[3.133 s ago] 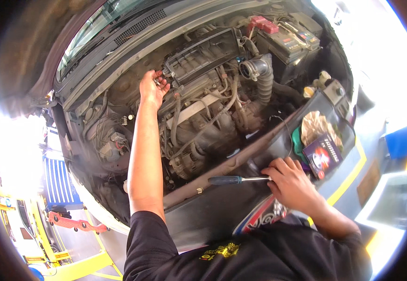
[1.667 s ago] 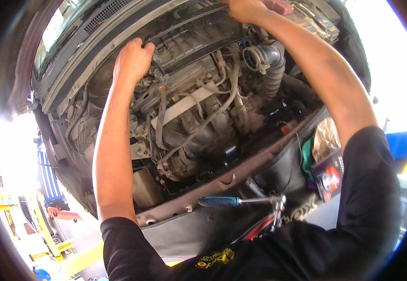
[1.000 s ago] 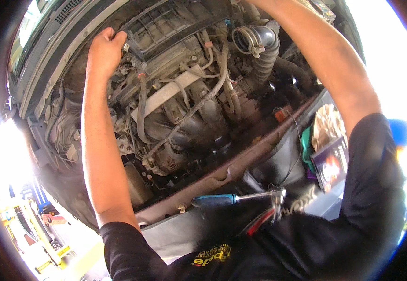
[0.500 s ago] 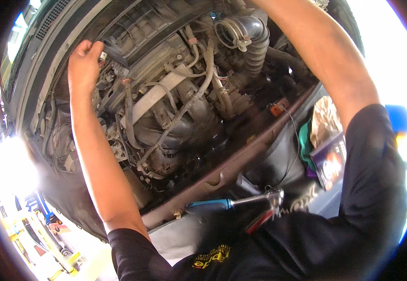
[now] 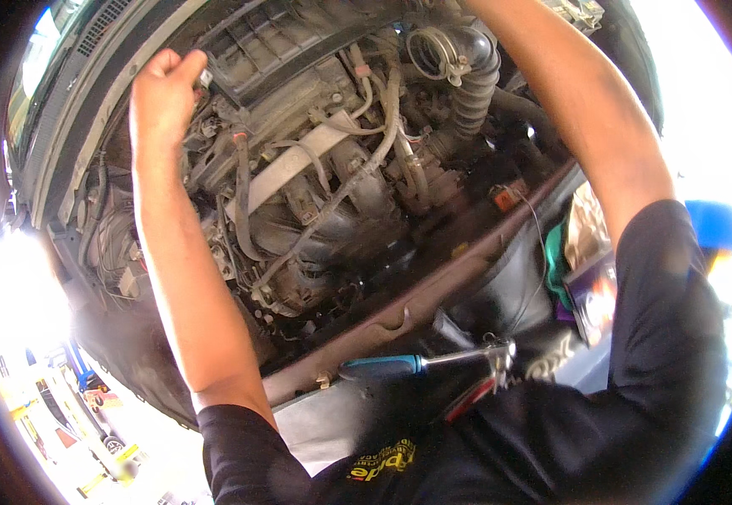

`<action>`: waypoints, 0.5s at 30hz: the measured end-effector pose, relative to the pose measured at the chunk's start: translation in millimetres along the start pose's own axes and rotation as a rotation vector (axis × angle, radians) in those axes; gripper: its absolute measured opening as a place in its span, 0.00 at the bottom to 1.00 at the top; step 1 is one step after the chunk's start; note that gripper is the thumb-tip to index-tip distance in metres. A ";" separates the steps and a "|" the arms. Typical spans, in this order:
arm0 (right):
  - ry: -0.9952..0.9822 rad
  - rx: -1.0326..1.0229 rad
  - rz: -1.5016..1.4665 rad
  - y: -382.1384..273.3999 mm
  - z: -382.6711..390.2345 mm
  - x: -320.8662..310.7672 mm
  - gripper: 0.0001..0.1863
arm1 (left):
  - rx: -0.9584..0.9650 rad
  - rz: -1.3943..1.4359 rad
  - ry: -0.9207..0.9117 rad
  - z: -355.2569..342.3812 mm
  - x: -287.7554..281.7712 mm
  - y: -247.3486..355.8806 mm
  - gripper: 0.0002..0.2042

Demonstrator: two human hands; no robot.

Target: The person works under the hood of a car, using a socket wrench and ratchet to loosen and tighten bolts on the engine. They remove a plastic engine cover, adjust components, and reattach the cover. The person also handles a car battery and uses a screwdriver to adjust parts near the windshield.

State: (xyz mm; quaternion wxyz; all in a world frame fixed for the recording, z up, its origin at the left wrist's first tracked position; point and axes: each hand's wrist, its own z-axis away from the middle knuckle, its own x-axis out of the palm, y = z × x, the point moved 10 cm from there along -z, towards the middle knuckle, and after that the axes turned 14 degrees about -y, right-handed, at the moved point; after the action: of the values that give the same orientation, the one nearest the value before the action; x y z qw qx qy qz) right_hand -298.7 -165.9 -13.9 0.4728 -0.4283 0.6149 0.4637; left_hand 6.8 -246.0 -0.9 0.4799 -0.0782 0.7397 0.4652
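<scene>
At the far left of the engine bay, my left hand is closed at the left end of a black ribbed plastic housing, thumb on top. A small pale piece shows beside the thumb; I cannot make out what it is. The housing lies tilted across the top of the engine. My right forearm reaches up past the top edge, and that hand is outside the picture. Left of this forearm is a corrugated black intake hose with a metal clamp round its open end.
A ratchet with a blue-and-black handle lies on the black fender cover near me. A red-handled tool is beside it. To the right are a dark box, crumpled brown paper and a green item.
My left hand and the left end of the housing have risen slightly. The view has shifted a little, so the engine sits lower right in places.
</scene>
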 end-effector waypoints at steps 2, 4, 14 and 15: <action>-0.002 -0.017 0.051 -7.5 -7.8 -7.2 0.14 | -0.044 0.188 0.084 5.4 3.2 -36.0 0.15; -0.040 0.045 -0.049 -21.5 -14.2 -18.0 0.15 | -0.069 0.262 0.088 6.8 3.9 -39.7 0.16; -0.156 0.086 -0.007 -25.7 -1.7 -21.1 0.15 | -0.101 0.281 0.088 5.4 -0.3 -53.5 0.15; -0.154 0.024 0.068 -18.6 -4.3 -13.0 0.15 | -0.111 0.274 0.064 2.6 0.6 -43.5 0.15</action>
State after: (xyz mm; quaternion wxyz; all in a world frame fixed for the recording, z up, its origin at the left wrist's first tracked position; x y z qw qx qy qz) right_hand -279.1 -172.7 -3.6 0.5078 -0.3647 0.5962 0.5037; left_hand 32.7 -267.9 -28.3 0.3830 -0.0177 0.7315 0.5638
